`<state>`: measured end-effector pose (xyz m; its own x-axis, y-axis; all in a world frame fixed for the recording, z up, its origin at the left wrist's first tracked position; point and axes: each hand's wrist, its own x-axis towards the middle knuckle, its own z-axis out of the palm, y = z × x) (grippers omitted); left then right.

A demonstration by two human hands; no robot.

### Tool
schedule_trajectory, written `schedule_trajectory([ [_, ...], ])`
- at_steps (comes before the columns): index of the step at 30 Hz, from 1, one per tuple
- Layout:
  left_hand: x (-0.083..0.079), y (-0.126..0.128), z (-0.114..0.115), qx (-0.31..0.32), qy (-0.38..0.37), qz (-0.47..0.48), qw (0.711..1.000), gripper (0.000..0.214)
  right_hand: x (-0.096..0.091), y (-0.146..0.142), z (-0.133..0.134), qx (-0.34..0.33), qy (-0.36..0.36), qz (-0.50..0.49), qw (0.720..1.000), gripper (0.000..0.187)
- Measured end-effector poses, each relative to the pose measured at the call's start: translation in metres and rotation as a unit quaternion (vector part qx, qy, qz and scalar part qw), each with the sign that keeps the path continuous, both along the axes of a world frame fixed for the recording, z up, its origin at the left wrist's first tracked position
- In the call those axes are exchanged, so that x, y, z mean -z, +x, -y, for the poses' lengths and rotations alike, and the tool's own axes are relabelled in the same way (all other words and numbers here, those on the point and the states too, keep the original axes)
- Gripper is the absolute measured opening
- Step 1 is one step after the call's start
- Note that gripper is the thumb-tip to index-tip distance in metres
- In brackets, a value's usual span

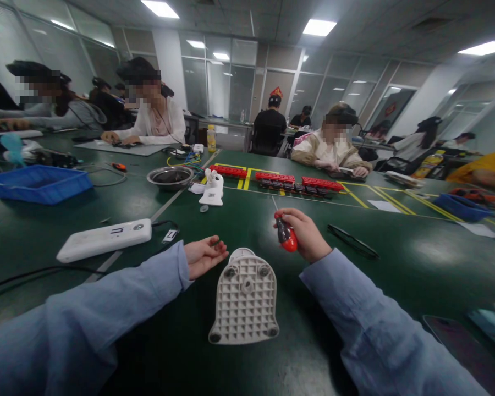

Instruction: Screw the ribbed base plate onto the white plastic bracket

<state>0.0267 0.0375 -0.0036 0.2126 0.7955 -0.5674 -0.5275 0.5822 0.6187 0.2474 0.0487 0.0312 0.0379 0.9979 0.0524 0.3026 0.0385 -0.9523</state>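
My right hand (307,231) grips a screwdriver (286,235) with a red and black handle, its thin shaft pointing away from me. Palm up with fingers loosely spread, my left hand (204,256) holds nothing that I can see. Between my forearms a white plastic base (246,302) lies with its ribbed grid underside showing, dark round pads near its corners. A rounded white part sticks out beyond its far edge. My left fingertips are close to that far end; whether they touch it I cannot tell.
A white power bank-like box (105,240) with a cable lies left. Beyond are a metal bowl (170,177), a white part (212,188), red train-like pieces (274,177) and a blue tray (37,186). Black tweezers (352,241) lie right. Several people sit around.
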Motion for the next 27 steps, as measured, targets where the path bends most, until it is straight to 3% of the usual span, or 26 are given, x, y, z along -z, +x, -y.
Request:
schedule_trajectory([
  [3, -0.005, -0.001, -0.002, -0.022, 0.004, -0.004, 1.0, 0.027, -0.026, 0.005, 0.008, 0.0, -0.021, -0.196, 0.98, 0.031],
  [6, -0.016, -0.003, 0.0, -0.035, 0.009, -0.004, 0.999, 0.019, -0.05, 0.013, 0.016, -0.012, -0.046, -0.419, 0.907, 0.03],
  [8, -0.026, -0.003, 0.003, -0.036, 0.013, 0.002, 0.999, 0.016, -0.063, 0.018, 0.023, -0.016, -0.028, -0.461, 0.887, 0.029],
  [11, -0.041, -0.003, 0.013, -0.024, 0.041, 0.009, 0.999, 0.02, -0.076, 0.019, 0.038, -0.032, 0.009, -0.46, 0.887, 0.016],
  [13, -0.049, -0.002, 0.022, -0.006, 0.11, -0.007, 0.994, 0.023, -0.079, 0.012, 0.049, -0.058, 0.029, -0.459, 0.886, 0.006],
  [18, -0.065, 0.003, 0.051, 0.023, 0.277, -0.047, 0.959, 0.016, -0.074, -0.015, 0.067, -0.059, 0.105, -0.402, 0.908, 0.033],
  [21, -0.071, 0.006, 0.067, 0.056, 0.315, -0.041, 0.947, 0.008, -0.07, -0.028, 0.074, -0.023, 0.173, -0.355, 0.919, 0.032],
  [27, -0.073, 0.008, 0.077, 0.102, 0.321, -0.037, 0.941, 0.013, -0.065, -0.036, 0.086, 0.0, 0.299, -0.296, 0.907, 0.025],
])
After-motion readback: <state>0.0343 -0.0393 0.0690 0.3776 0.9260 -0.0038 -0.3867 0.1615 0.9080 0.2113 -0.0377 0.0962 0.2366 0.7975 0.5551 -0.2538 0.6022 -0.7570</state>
